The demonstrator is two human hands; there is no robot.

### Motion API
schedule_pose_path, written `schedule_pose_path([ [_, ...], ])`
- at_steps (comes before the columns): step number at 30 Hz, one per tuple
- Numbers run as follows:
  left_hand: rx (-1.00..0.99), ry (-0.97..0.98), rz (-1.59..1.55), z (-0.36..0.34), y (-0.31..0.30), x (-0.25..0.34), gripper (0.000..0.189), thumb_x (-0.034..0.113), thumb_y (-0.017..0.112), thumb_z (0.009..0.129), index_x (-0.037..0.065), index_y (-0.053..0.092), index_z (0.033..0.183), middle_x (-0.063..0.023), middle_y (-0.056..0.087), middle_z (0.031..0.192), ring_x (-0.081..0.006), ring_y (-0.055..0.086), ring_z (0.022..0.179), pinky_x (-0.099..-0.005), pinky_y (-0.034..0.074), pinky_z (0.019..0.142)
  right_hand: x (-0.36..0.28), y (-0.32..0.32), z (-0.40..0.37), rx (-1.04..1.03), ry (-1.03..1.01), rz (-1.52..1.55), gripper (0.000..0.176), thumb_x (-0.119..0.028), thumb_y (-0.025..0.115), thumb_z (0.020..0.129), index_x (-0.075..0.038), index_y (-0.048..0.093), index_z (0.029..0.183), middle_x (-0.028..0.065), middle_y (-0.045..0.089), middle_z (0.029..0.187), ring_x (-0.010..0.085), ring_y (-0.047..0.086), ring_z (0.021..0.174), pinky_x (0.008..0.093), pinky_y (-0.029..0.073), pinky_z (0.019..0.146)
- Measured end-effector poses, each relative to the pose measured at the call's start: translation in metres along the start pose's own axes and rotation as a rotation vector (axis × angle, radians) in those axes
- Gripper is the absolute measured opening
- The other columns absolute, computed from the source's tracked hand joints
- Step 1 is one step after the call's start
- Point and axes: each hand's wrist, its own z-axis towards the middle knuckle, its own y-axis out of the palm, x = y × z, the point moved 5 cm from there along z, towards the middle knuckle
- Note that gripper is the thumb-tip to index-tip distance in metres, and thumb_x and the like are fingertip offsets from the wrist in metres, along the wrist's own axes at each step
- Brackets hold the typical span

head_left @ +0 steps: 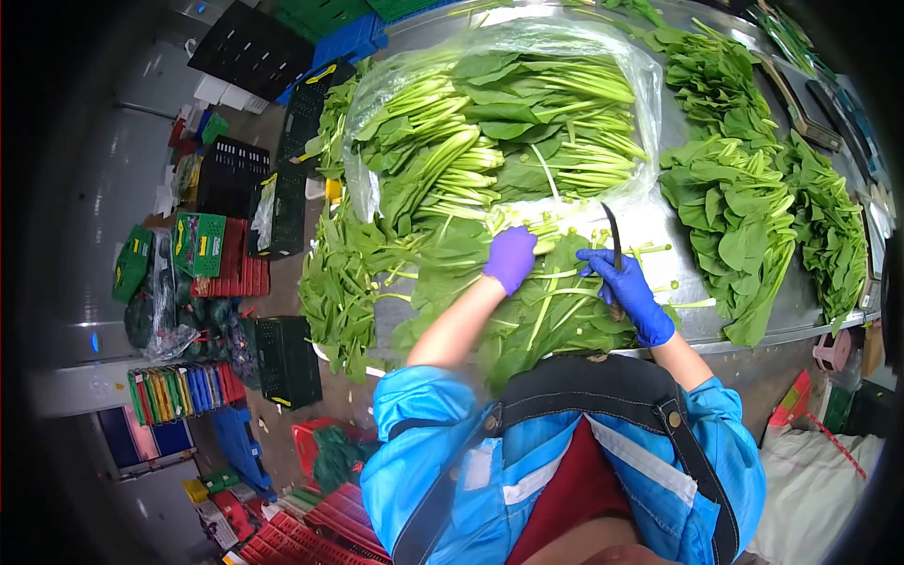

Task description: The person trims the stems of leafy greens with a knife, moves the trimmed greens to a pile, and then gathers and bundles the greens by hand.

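My left hand [511, 259], in a purple glove, is closed on a bunch of leafy greens [541, 231] by the pale stems. Its leaves spread out under my left forearm. To the right, my right hand [623, 290], gloved in blue, grips a knife [614, 224] with a narrow, dark, curved blade that points away from me. Cut stem ends lie scattered around both hands on the metal table [692, 268]. Just beyond them, a clear plastic bag [645, 80] lies open with stacked greens [565, 104] in it, stems and leaves in rows.
More bunched greens [734, 221] are piled along the table's right side. Loose leaves [339, 292] heap at the left edge. Dark crates [287, 358] and green crates [198, 245] stand on the floor to the left. A white sack [810, 499] lies at lower right.
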Motion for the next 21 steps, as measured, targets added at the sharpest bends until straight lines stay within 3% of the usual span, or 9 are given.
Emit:
schedule_pose_path([
  [2,-0.015,0.062,0.133,0.006,0.012,0.0,0.019,0.019,0.061,0.074,0.009,0.064,0.089,-0.0148,0.061,0.087,-0.0318,0.059,0.08,-0.0426,0.048,0.07,0.002,-0.003,-0.001,-0.004,-0.025,-0.009,0.032,-0.027,0.055,0.092,-0.006,0.062,0.115,0.0047,0.066,0.088,0.0054,0.048,0.048,0.0179,0.037,0.042],
  [4,0.116,0.072,0.039,0.002,-0.007,0.006,0.016,0.016,0.059,0.074,0.009,0.064,0.087,-0.0148,0.061,0.084,-0.0311,0.058,0.076,-0.0418,0.047,0.068,0.002,-0.007,-0.003,0.025,-0.01,-0.032,0.031,-0.024,0.057,0.091,-0.007,0.062,0.115,0.0062,0.067,0.087,0.0076,0.056,0.056,0.0214,0.043,0.048],
  [5,0.048,-0.026,-0.045,0.001,-0.019,0.007,0.019,0.018,0.063,0.075,0.008,0.065,0.09,-0.0148,0.061,0.085,-0.0315,0.059,0.079,-0.0401,0.048,0.071,0.011,-0.011,0.001,0.033,-0.011,-0.029,0.031,-0.024,0.057,0.091,-0.007,0.062,0.115,0.0062,0.067,0.087,0.0076,0.056,0.056,0.0214,0.043,0.048],
  [7,0.048,-0.053,-0.254,-0.005,-0.057,0.016,0.022,0.021,0.066,0.075,0.007,0.066,0.093,-0.0154,0.062,0.087,-0.0323,0.059,0.082,-0.0389,0.048,0.074,0.02,-0.017,0.011,0.109,-0.35,-0.377,0.03,-0.016,0.059,0.087,-0.009,0.061,0.116,0.0116,0.067,0.085,0.0154,0.063,0.065,0.0272,0.049,0.057],
  [9,-0.05,-0.133,-0.556,-0.013,-0.086,0.022,0.04,0.03,0.072,0.077,0.005,0.063,0.107,-0.0156,0.064,0.097,-0.0296,0.061,0.092,-0.0342,0.046,0.083,0.012,-0.008,0.013,0.149,-0.43,-0.473,0.033,-0.011,0.06,0.084,-0.01,0.061,0.117,0.014,0.067,0.085,0.0205,0.064,0.067,0.0306,0.05,0.06],
  [11,-0.12,-0.16,-0.633,-0.022,-0.116,0.04,0.042,0.031,0.071,0.078,0.004,0.062,0.109,-0.0145,0.064,0.1,-0.0261,0.06,0.094,-0.0331,0.046,0.084,0.0,0.007,0.015,0.178,-0.516,-0.57,0.037,-0.006,0.06,0.081,-0.011,0.06,0.118,0.0164,0.066,0.085,0.0256,0.065,0.069,0.034,0.051,0.064],
  [13,-0.245,-0.181,-0.752,-0.029,-0.114,0.042,0.048,0.032,0.069,0.081,0.001,0.057,0.116,-0.0121,0.064,0.107,-0.0189,0.058,0.098,-0.0316,0.043,0.088,-0.02,0.021,0.01,0.23,-0.747,-0.564,0.044,0.0,0.058,0.075,-0.012,0.059,0.118,0.0183,0.065,0.086,0.0331,0.064,0.072,0.0375,0.05,0.063],
  [18,-0.331,-0.114,-0.88,-0.032,-0.111,0.057,0.049,0.032,0.069,0.081,-0.002,0.057,0.115,-0.0131,0.063,0.106,-0.019,0.057,0.095,-0.0319,0.043,0.088,-0.033,0.029,0.011,0.144,-0.638,-0.609,0.049,0.002,0.056,0.07,-0.012,0.059,0.117,0.0185,0.065,0.085,0.035,0.063,0.072,0.0404,0.049,0.063],
  [21,-0.411,-0.161,-0.864,-0.038,-0.102,0.049,0.048,0.028,0.07,0.081,0.001,0.056,0.118,-0.0111,0.061,0.112,-0.0172,0.053,0.103,-0.031,0.039,0.094,-0.001,0.014,0.024,0.143,-0.576,-0.638,0.047,0.004,0.054,0.071,-0.01,0.061,0.115,0.0198,0.064,0.089,0.0327,0.064,0.075,0.0372,0.049,0.064],
])
